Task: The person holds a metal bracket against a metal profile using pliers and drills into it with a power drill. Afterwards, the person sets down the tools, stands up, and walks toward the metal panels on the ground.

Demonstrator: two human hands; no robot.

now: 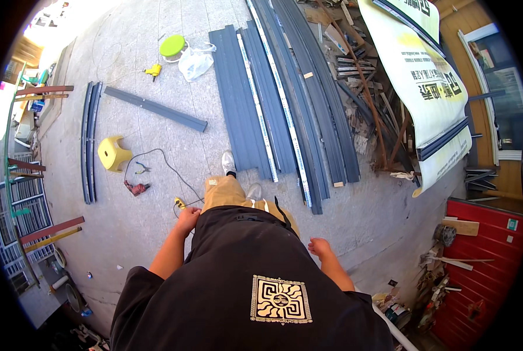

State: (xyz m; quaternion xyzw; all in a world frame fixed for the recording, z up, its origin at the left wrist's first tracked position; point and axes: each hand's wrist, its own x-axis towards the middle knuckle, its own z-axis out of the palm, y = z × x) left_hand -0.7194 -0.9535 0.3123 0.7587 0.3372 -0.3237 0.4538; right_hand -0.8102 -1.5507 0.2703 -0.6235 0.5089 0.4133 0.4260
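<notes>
My left hand hangs beside my left hip with its fingers curled in, and nothing shows in it. Just past it on the paving lies a small yellow object with a dark cord; I cannot tell its kind. Away from my right side, my right hand is loosely curled with nothing visible in it. A red power drill with a dark cord and a pair of pliers lie ahead on the left. Long dark grey metal profiles lie side by side in front of me.
A yellow stool stands left, near narrow profiles and a single profile. Farther off are a yellow tool, a green stool and a plastic bag. Scrap wood and a banner are right.
</notes>
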